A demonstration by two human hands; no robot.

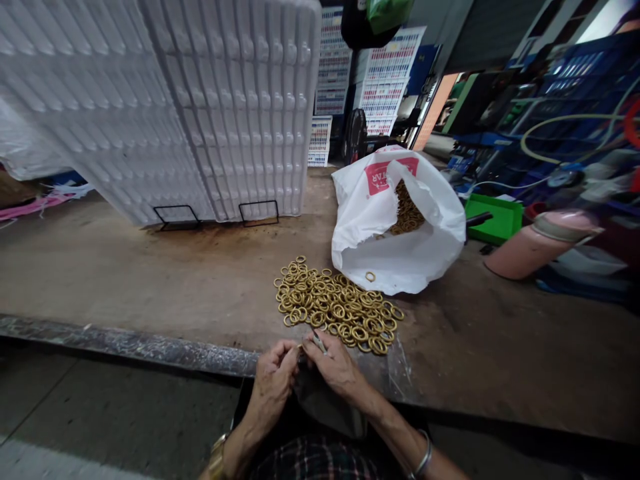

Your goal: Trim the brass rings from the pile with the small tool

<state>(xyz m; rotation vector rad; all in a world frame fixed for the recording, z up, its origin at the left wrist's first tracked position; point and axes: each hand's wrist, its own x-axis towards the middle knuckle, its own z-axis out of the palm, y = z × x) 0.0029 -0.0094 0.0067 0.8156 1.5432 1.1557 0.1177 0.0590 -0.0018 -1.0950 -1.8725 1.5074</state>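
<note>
At the table's front edge, my left hand (274, 375) is closed in a pinch on a brass ring (300, 347), mostly hidden by the fingertips. My right hand (336, 365) meets it there, fingers wrapped around a small grey metal blade-like tool (319, 343) whose tip points up and away. Just beyond both hands spreads a pile of brass rings (335, 303). Behind that pile lies an open white sack (425, 260) with a red print. More rings show inside the sack, and one rests on its lip.
Ribbed white plastic trays (240, 113) stand upright in black wire holders (259, 212) at the back left of the wooden table (150, 287). To the right are a green tray (493, 219) and a pink bottle (535, 247). Stacked white crates (385, 80) rise behind.
</note>
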